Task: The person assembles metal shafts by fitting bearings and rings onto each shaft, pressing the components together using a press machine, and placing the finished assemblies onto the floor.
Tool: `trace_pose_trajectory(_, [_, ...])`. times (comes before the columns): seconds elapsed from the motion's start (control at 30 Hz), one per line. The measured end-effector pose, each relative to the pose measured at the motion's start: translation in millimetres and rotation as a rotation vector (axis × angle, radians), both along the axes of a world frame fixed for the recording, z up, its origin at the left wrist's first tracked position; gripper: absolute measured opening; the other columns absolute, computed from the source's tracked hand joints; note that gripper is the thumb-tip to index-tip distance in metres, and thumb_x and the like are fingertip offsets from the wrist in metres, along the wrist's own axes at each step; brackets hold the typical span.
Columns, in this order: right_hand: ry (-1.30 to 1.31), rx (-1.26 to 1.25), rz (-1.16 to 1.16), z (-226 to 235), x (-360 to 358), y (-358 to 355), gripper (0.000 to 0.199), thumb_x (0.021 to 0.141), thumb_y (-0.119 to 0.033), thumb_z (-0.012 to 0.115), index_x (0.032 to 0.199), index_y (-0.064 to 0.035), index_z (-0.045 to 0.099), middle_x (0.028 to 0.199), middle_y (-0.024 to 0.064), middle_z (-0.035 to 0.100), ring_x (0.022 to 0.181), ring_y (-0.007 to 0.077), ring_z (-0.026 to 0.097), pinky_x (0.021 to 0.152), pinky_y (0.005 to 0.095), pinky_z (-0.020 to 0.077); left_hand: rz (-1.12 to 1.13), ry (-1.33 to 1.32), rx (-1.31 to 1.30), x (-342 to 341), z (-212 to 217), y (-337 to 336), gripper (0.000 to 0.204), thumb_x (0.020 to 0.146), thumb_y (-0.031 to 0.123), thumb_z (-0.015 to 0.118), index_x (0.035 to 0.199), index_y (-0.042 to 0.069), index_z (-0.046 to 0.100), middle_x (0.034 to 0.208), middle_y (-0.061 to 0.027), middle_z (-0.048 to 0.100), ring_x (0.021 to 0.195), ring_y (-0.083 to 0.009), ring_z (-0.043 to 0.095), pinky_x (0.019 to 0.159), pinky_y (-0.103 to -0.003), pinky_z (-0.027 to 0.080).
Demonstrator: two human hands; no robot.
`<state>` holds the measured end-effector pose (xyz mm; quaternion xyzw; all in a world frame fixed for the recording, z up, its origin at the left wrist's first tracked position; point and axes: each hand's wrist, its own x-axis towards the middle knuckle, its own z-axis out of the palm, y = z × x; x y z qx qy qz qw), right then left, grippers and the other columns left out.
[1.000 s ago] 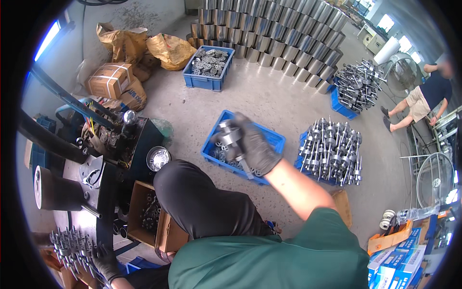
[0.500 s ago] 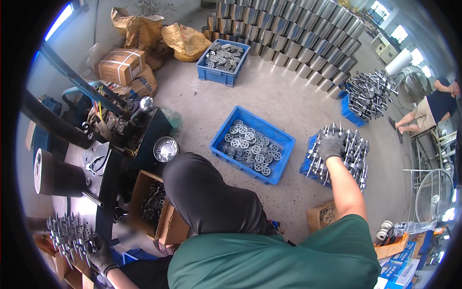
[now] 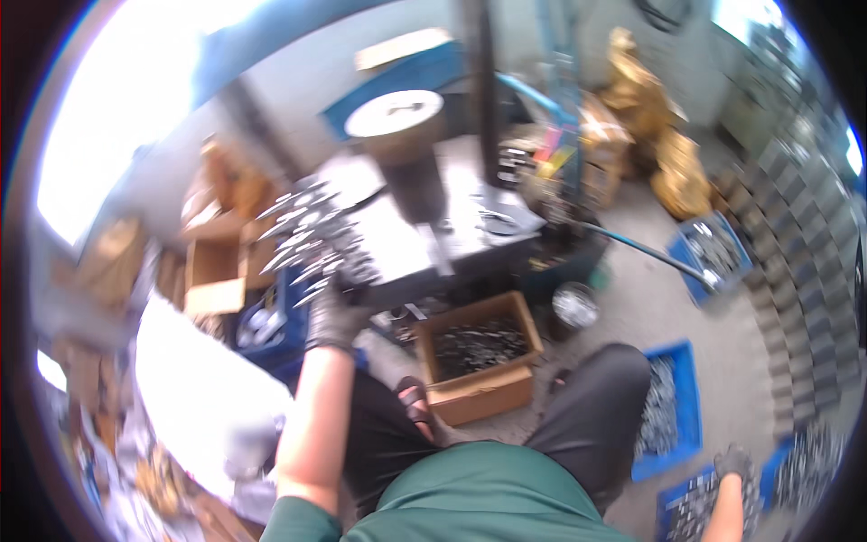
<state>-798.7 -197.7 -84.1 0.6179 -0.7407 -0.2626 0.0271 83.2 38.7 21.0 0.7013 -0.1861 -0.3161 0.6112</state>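
A bundle of blurred grey metal shafts [image 3: 312, 237] fans up-left, beside the grey machine table [image 3: 424, 239], grasped at its base by the gloved left hand [image 3: 332, 318], forearm reaching straight up. The gloved right hand [image 3: 733, 462] hangs low over one blue plastic crate [image 3: 695, 506]; its fingers' state is unclear. One brown cardboard box [image 3: 479, 361] sits between.

head-worn fisheye, looking down, close overhead
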Motion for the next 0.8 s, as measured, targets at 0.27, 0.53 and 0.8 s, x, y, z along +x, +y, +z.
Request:
trace_pose_trajectory(0.27, [-0.879,-0.289,0.979,114,338,-79,0.028,0.084,-0.017,0.072,0.108,-0.0026,0.071,0.103,0.0196,0.071,0.098,0.0397,0.067,0.09,0.0475,0.0528,0.666,1.06,-0.609,-4,10,-22,0.011,0.099,0.02,0.07,0.102,0.011,0.064,0.082,0.0001,0.062,0.077,-0.0141,0.059,0.084,-0.038,0.052])
trace_pose_trajectory(0.53, [-1.105,-0.131,1.697,189,615,-5,0.025,0.086,-0.016,0.071,0.108,-0.0044,0.07,0.1,0.0175,0.071,0.091,0.0378,0.07,0.082,0.048,0.0568,0.559,0.954,-0.812,-13,-5,-30,0.012,0.084,0.007,0.068,0.094,0.011,0.064,0.091,-0.0055,0.069,0.081,-0.0182,0.063,0.081,-0.038,0.051])
trace_pose_trajectory(0.8, [-0.691,-0.138,1.54,141,762,-42,0.021,0.088,-0.017,0.067,0.105,-0.0079,0.074,0.107,0.0189,0.071,0.096,0.0374,0.071,0.087,0.0487,0.0572,0.225,-0.626,-0.351,-68,-13,-10,0.013,0.072,0.001,0.067,0.084,0.006,0.063,0.084,-0.0074,0.063,0.082,-0.0208,0.061,0.085,-0.036,0.052])
